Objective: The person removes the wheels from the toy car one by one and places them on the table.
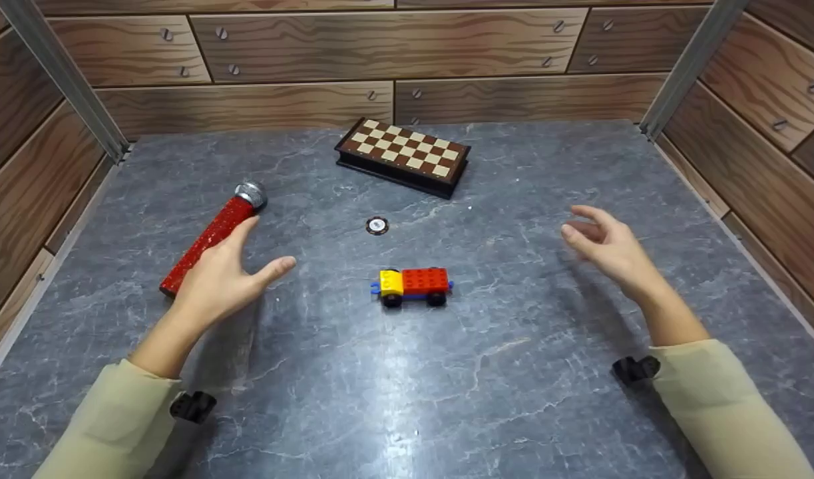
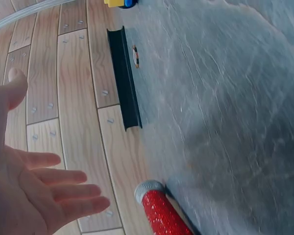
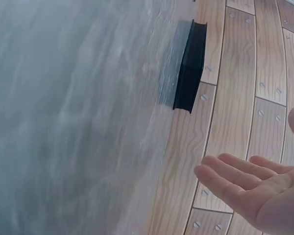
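My left hand (image 1: 219, 279) hovers with spread fingers beside and partly in front of a red glittery microphone (image 1: 210, 243) with a silver mesh head. In the left wrist view the microphone (image 2: 161, 215) lies below the fingers, apart from them. On the right, my right hand (image 1: 610, 249) is held above the table, its fingers loosely bent and holding nothing. Between the hands sits a toy brick car (image 1: 416, 283), yellow in front and red behind, on black wheels. Behind the car lies a round poker chip (image 1: 377, 225) with a white centre.
A folded chessboard box (image 1: 403, 156) lies at an angle toward the back; the right wrist view shows its dark side (image 3: 190, 68). The grey marbled table (image 1: 513, 412) is bounded by wood-patterned walls (image 1: 380, 46) at the back and both sides.
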### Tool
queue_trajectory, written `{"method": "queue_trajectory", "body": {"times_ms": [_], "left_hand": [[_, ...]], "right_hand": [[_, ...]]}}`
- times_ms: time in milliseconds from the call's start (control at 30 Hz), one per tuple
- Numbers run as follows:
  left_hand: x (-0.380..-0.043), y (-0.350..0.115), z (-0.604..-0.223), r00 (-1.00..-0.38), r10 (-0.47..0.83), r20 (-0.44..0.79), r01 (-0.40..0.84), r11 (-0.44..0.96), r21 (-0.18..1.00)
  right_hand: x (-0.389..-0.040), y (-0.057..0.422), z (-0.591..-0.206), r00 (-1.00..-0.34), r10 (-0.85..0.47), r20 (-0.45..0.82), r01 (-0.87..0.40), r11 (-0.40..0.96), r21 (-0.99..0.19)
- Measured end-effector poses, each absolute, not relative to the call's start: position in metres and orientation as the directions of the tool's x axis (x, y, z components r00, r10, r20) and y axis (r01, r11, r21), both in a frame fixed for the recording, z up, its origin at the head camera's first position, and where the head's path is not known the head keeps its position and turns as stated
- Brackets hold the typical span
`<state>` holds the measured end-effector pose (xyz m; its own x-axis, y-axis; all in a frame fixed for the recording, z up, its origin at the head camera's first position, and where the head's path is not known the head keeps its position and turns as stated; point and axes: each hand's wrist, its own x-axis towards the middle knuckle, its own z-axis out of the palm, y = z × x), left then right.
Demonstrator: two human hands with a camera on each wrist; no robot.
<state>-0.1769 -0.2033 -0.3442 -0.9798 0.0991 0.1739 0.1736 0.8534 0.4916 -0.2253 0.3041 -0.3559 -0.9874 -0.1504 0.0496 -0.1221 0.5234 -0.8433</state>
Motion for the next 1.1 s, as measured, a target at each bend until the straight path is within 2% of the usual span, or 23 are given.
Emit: {"method": "queue_trajectory", "body": {"times_ms": [233,400,533,700,1100], "left_hand": [[-0.179,-0.199,-0.347,-0.992,0.088,0.093,0.128,0.729,0.673],[-0.181,-0.196,-0.35,-0.995,0.088,0.042,0.09,0.651,0.754],[-0.183,-0.193,-0.352,-0.996,0.092,0.012,0.064,0.59,0.805],[-0.185,-0.185,-0.356,-0.992,0.117,-0.057,0.0,0.436,0.9],[-0.187,-0.162,-0.36,-0.971,0.115,-0.21,-0.177,0.241,0.954]], "right_hand": [[-0.227,0.296,-0.358,-0.983,-0.178,-0.051,-0.025,0.399,-0.916],[-0.229,0.289,-0.361,-0.971,-0.21,-0.116,0.042,0.325,-0.945],[-0.23,0.284,-0.362,-0.957,-0.235,-0.173,0.099,0.295,-0.95],[-0.231,0.276,-0.363,-0.937,-0.267,-0.225,0.152,0.27,-0.951],[-0.233,0.248,-0.367,-0.889,-0.357,-0.287,0.216,0.226,-0.95]]}}
